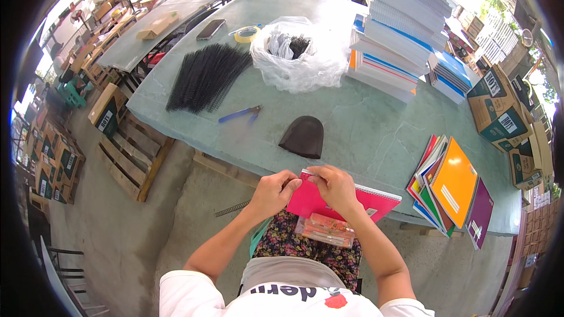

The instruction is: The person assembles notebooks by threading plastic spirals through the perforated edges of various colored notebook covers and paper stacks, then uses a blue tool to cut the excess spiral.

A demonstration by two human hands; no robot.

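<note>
Along the near edge of the worktop (364,126), above the person's lap, a pink notebook (308,201) is held tilted, with its coil-bound edge uppermost and running down toward the right. The left hand (274,194) has its thumb and fingers drawn together at the notebook's upper left corner; whether they pinch the cover or the binding is too small to tell. The right hand (336,189) curls its fingers over the bound edge, just beside the left, closed on the notebook.

Below it, a clear pouch with orange-pink contents (326,230) rests on the flowered cloth (276,236) over the lap. Beyond the hands lies a dark, dome-shaped object (303,137), and farther off, blue-handled pliers (239,115) with their handles spread. Black coils (207,77) form a wide heap at left, near a white plastic bag (273,70) that holds more dark pieces. Behind them are a yellow tape roll (245,36) and a phone (211,29). Tall book stacks (402,29) stand at right; nearer, an orange notebook (454,183) tops a fanned pile, with 1 purple notebook (480,212) beside it.
</note>
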